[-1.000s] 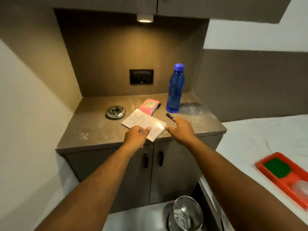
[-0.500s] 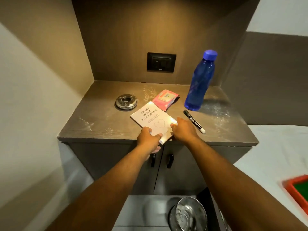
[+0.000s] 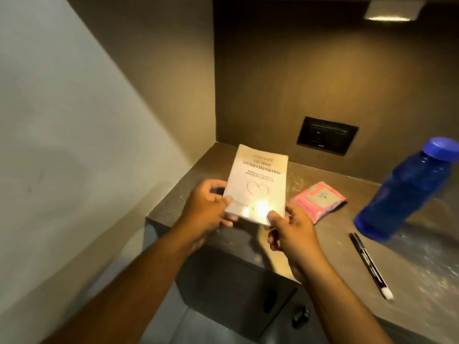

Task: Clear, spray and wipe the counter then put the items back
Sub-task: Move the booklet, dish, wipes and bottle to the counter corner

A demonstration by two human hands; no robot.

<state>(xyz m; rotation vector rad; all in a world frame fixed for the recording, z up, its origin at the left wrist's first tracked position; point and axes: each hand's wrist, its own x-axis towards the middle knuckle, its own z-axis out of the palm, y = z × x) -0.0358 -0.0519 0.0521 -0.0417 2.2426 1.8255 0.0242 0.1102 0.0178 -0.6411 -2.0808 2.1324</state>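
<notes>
Above the near left corner of the counter, both my hands grip one white book. My left hand clamps its near left corner, thumb on the cover, fingers curled under. My right hand pinches the near right corner, thumb pressed on the cover edge, remaining fingers below and partly hidden. Book is lifted clear of the surface, cover facing up toward me, far end tilted away. Title reads "overthinking" in part; a heart outline sits mid-cover; lamp glare washes out the near edge.

Just right of the book, a pink packet lies flat on the counter, close to my right hand but apart from it. Further right, a black marker lies along the surface, its white tip pointing toward the near edge. Beyond the marker stands a blue bottle with a blue cap, near the pen's far end; whether they touch, I cannot tell. Counter top is brown, streaked with pale dusty marks on the right side.

On the far wall, a black socket plate. Upper right, a small lit lamp under the cabinet. Below the counter edge, dark cabinet doors with black handles. Pale wall runs along the left.
</notes>
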